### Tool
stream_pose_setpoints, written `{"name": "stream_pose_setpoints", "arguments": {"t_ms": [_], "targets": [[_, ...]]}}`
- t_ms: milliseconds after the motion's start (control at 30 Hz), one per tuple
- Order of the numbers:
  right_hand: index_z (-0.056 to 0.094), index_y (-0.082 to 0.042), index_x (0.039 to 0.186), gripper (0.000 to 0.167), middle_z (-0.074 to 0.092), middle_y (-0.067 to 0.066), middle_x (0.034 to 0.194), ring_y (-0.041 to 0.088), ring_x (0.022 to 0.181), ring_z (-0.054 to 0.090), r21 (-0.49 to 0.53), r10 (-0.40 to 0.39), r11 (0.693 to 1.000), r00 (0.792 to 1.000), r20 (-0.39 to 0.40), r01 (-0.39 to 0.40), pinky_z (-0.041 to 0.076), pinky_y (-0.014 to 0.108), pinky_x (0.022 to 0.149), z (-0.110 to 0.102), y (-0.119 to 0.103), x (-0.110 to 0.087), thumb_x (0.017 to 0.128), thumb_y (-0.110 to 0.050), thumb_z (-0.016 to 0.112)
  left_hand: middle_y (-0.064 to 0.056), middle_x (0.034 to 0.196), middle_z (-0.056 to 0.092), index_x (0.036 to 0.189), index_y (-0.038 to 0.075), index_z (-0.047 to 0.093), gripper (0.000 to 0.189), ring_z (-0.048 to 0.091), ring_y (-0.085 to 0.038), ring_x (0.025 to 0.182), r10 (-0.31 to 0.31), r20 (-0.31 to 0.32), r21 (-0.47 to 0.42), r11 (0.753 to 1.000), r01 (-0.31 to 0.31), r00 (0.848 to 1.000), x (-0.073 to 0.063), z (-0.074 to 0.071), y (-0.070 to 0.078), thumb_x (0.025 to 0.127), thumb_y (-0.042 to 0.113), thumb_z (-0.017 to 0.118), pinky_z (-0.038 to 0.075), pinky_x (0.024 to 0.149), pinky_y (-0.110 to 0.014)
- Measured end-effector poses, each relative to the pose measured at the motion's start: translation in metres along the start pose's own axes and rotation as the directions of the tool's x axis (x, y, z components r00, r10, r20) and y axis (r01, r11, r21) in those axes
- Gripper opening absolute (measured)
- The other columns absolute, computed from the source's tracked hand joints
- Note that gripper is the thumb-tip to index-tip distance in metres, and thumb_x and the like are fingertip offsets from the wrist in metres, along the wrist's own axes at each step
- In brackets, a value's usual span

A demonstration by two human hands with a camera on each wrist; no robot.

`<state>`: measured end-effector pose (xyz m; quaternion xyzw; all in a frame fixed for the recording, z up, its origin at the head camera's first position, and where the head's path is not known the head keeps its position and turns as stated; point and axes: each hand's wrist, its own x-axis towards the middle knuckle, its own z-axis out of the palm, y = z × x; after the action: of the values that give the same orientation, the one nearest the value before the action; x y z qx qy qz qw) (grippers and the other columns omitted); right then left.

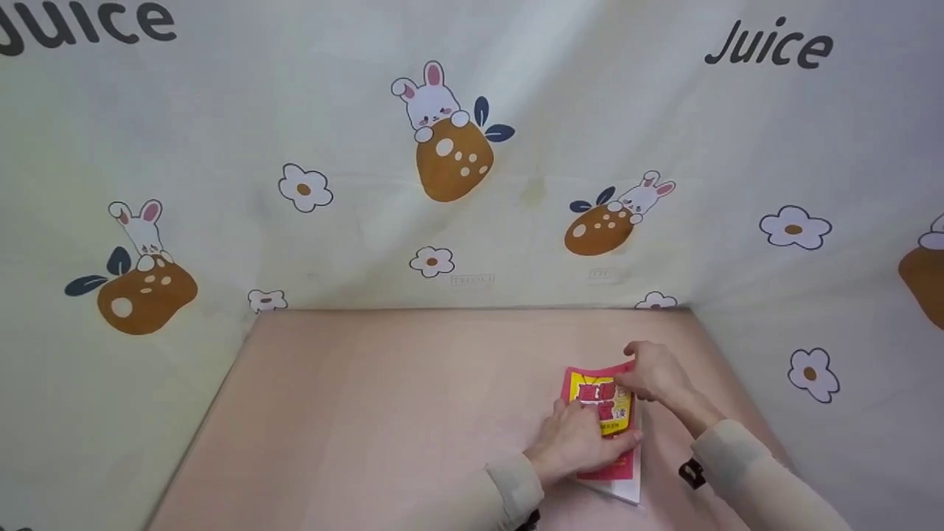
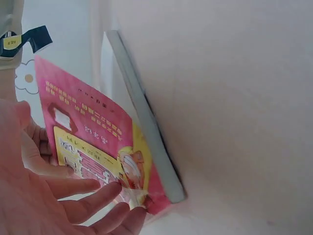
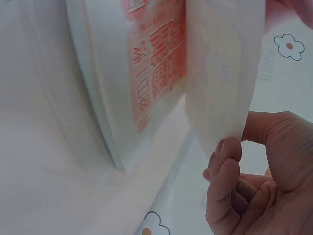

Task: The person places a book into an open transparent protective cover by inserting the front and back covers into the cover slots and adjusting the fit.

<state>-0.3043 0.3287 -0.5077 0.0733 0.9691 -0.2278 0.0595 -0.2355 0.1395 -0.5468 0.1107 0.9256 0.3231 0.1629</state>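
A thick book lies on the table in the head view, its pink cover (image 1: 569, 383) with a yellow panel raised from the white pages (image 1: 623, 493). My right hand (image 1: 658, 372) pinches the cover at its far right corner. My left hand (image 1: 579, 442) lies across the cover's lower part with its fingers extended. In the left wrist view, the left fingertips (image 2: 115, 188) touch the printed cover beside the book's pale thick edge (image 2: 146, 122). The right wrist view shows the cover's white inner side (image 3: 220, 73) standing up from a page with red print (image 3: 156, 63).
The pink tabletop (image 1: 354, 413) stretches to the left of the book. A white curtain (image 1: 332, 110) printed with rabbits, fruit and flowers hangs behind and along both sides of the table.
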Motion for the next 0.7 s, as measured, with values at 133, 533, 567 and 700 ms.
{"name": "stream_pose_setpoints", "arguments": {"t_ms": [133, 533, 567, 700], "targets": [[0.057, 0.006, 0.152, 0.069, 0.075, 0.02, 0.105, 0.02, 0.069, 0.069, 0.029, -0.008, 1.0, 1.0, -0.018, 0.009, 0.058, 0.025, 0.057, 0.001, -0.007, 0.001, 0.095, -0.021, 0.085, 0.008, 0.113, 0.062, 0.143, 0.033, 0.058, 0.084, 0.06, -0.015, 0.107, -0.002, -0.018, -0.058, 0.998, 0.001, 1.0, 0.0, -0.001, 0.001, 0.08, 0.085, 0.08, 0.066, 0.099, -0.042], [0.058, 0.003, 0.154, 0.067, 0.074, 0.016, 0.1, 0.018, 0.07, 0.069, 0.085, -0.075, 0.993, 0.995, -0.071, 0.081, 0.061, 0.025, 0.061, 0.007, -0.016, -0.002, 0.097, -0.023, 0.084, 0.012, 0.107, 0.071, 0.131, 0.026, 0.068, 0.064, 0.065, -0.008, 0.096, 0.092, -0.001, -0.074, 0.993, -0.091, 0.996, 0.001, -0.013, -0.006, 0.089, 0.073, 0.082, 0.067, 0.094, -0.034], [0.058, 0.002, 0.155, 0.068, 0.075, 0.015, 0.1, 0.018, 0.071, 0.07, 0.087, -0.079, 0.992, 0.994, -0.079, 0.086, 0.062, 0.026, 0.063, 0.008, -0.016, -0.002, 0.098, -0.025, 0.083, 0.011, 0.106, 0.072, 0.129, 0.025, 0.069, 0.062, 0.066, -0.007, 0.094, 0.105, -0.001, -0.082, 0.991, -0.105, 0.994, 0.002, -0.015, -0.007, 0.09, 0.07, 0.082, 0.066, 0.092, -0.032], [0.055, -0.001, 0.159, 0.075, 0.077, 0.017, 0.107, 0.018, 0.076, 0.074, 0.098, -0.105, 0.988, 0.988, -0.113, 0.116, 0.066, 0.029, 0.068, 0.011, -0.019, -0.003, 0.099, -0.037, 0.083, 0.009, 0.106, 0.075, 0.131, 0.021, 0.07, 0.057, 0.067, -0.007, 0.089, 0.118, 0.004, -0.144, 0.983, -0.117, 0.993, 0.003, -0.022, -0.009, 0.094, 0.063, 0.082, 0.065, 0.088, -0.03]]}}
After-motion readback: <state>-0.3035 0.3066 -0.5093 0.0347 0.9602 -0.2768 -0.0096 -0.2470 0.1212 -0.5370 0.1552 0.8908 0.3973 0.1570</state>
